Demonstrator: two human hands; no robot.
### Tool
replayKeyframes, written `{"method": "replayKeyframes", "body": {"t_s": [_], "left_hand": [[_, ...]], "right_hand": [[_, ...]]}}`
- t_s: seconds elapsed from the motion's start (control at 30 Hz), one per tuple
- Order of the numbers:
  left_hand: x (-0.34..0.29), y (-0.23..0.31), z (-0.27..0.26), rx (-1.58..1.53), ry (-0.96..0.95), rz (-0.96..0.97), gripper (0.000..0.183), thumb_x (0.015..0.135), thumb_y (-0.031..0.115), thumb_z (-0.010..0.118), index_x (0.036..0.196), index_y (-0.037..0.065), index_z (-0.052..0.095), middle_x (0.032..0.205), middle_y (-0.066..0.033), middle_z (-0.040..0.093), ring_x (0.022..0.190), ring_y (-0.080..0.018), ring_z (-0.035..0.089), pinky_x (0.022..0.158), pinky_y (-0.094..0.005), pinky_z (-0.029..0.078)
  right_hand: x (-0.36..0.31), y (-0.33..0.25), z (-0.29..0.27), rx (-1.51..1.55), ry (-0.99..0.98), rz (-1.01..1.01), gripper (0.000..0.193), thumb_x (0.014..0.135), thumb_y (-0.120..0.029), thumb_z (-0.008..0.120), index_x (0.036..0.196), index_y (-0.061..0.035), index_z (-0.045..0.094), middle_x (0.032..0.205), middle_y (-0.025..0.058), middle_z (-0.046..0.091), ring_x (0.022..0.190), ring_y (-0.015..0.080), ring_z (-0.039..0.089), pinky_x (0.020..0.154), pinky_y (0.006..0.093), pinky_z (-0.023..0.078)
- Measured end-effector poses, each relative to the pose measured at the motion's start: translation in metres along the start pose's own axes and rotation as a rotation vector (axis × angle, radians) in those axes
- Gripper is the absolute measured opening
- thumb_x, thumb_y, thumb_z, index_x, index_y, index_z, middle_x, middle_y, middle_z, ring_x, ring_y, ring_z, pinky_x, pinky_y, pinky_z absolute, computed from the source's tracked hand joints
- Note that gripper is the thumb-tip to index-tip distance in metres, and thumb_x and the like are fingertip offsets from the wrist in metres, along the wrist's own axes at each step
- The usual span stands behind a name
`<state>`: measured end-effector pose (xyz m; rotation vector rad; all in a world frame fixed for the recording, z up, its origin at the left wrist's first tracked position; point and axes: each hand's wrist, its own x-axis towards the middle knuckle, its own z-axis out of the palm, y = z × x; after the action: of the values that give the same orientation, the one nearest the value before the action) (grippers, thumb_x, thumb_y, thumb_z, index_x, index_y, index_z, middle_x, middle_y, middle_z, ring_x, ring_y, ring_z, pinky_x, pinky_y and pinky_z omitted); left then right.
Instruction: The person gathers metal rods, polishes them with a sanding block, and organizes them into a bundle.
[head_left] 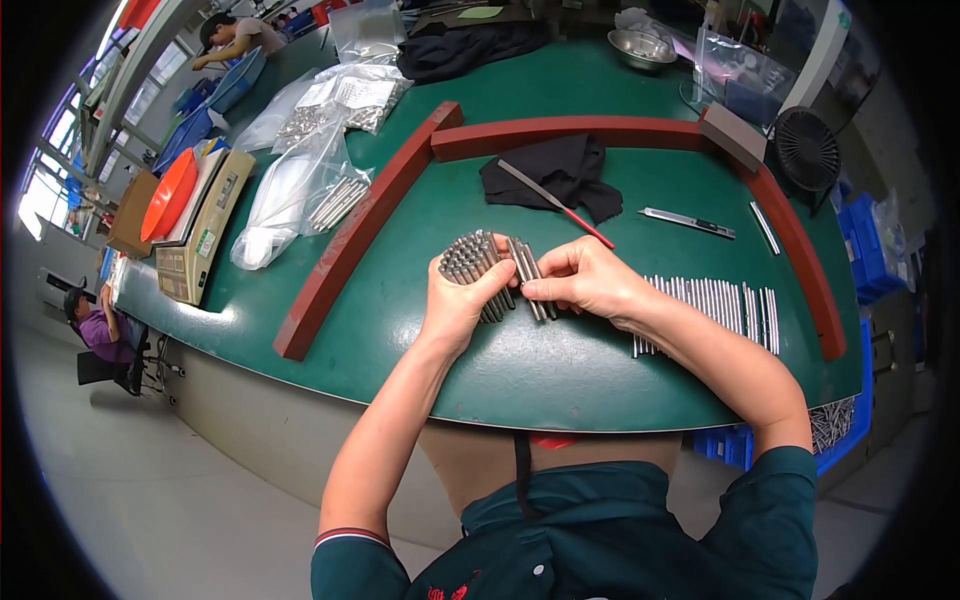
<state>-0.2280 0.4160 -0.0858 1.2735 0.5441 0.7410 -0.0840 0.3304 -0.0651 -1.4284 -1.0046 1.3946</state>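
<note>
My left hand is wrapped round a thick bundle of metal rods, whose round ends face up toward me. Just right of it, a few more rods stand tilted between the fingers of my right hand, which pinches them close beside the bundle. Under and beyond my right forearm lies a row of the same silvery rods, side by side on the green table. One single rod lies apart, farther back on the right.
Dark red bars frame the work area. Inside lie a black cloth, a file with a red handle and a utility knife. To the left are bagged parts and a scale; a small black fan stands right.
</note>
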Motion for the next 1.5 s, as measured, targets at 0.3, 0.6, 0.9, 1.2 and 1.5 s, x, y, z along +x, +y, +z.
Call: {"method": "replayKeyframes", "body": {"t_s": [0.3, 0.6, 0.9, 1.2, 1.5], "left_hand": [[0.001, -0.001, 0.000, -0.004, 0.014, -0.013, 0.018, 0.071, 0.001, 0.062, 0.088, -0.002, 0.056, 0.074, -0.0041, 0.059, 0.063, -0.0089, 0.054, 0.062, -0.0222, 0.046], [0.001, -0.001, 0.000, -0.020, 0.017, -0.016, 0.018, 0.071, 0.002, 0.063, 0.087, -0.001, 0.056, 0.074, -0.0034, 0.058, 0.063, -0.0085, 0.055, 0.061, -0.0220, 0.046], [0.001, -0.001, 0.000, -0.021, 0.027, -0.027, 0.018, 0.071, 0.001, 0.063, 0.087, -0.001, 0.056, 0.075, -0.0035, 0.059, 0.063, -0.0088, 0.055, 0.061, -0.0222, 0.046], [0.001, -0.001, 0.001, -0.044, 0.030, -0.027, 0.018, 0.071, 0.001, 0.063, 0.087, -0.001, 0.056, 0.075, -0.0037, 0.059, 0.063, -0.0091, 0.055, 0.061, -0.0222, 0.046], [0.001, 0.004, -0.001, -0.041, -0.028, -0.053, 0.015, 0.073, 0.005, 0.062, 0.086, 0.000, 0.056, 0.076, -0.0035, 0.059, 0.067, -0.0091, 0.055, 0.063, -0.0225, 0.046]], "right_hand": [[0.001, -0.001, 0.000, -0.012, 0.002, 0.010, 0.014, 0.073, -0.017, 0.066, 0.068, -0.0045, 0.061, 0.054, -0.0022, 0.051, 0.047, 0.0043, 0.041, 0.043, 0.0187, 0.031], [0.002, -0.001, 0.001, -0.092, 0.021, 0.026, 0.016, 0.074, -0.019, 0.064, 0.068, -0.0045, 0.062, 0.054, -0.0026, 0.050, 0.045, 0.0042, 0.040, 0.042, 0.0187, 0.031], [0.004, 0.000, 0.001, -0.112, 0.021, 0.041, 0.016, 0.074, -0.019, 0.064, 0.068, -0.0044, 0.062, 0.054, -0.0024, 0.050, 0.046, 0.0046, 0.041, 0.042, 0.0189, 0.032], [0.006, 0.007, 0.003, -0.065, 0.052, -0.056, 0.015, 0.074, -0.015, 0.064, 0.070, -0.0016, 0.063, 0.058, -0.0021, 0.050, 0.050, 0.0061, 0.043, 0.047, 0.0205, 0.034], [0.002, -0.002, -0.002, -0.826, 0.491, -0.996, 0.013, 0.064, -0.005, 0.064, 0.075, 0.0018, 0.062, 0.065, 0.0053, 0.050, 0.050, 0.0146, 0.049, 0.045, 0.0235, 0.039]]}}
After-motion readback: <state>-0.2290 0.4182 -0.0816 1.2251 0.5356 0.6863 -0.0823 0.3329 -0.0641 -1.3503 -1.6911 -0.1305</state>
